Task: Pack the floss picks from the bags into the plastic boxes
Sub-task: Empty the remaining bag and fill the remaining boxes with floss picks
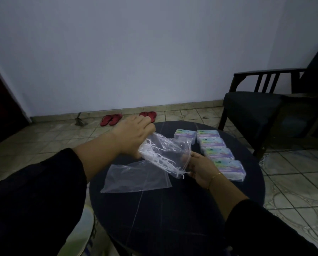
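Note:
Over a round dark table (pixel 182 209) my left hand (pixel 134 132) grips the bottom end of a clear zip bag (pixel 173 146), held up and tilted with its mouth toward my right hand (pixel 200 169). White floss picks (pixel 162 159) lie along the bag's lower side, and a few poke out of the mouth by my right hand's fingers, which hold the bag's opening. A second clear bag (pixel 136 178) lies flat on the table beneath. Several plastic boxes with pastel labels (pixel 219 152) stand in a row at the right, lids closed.
A dark wooden armchair (pixel 265 108) stands close to the table's far right. Two pairs of red slippers (pixel 111 119) lie on the tiled floor by the wall. A pale green chair edge (pixel 80 228) shows at the lower left.

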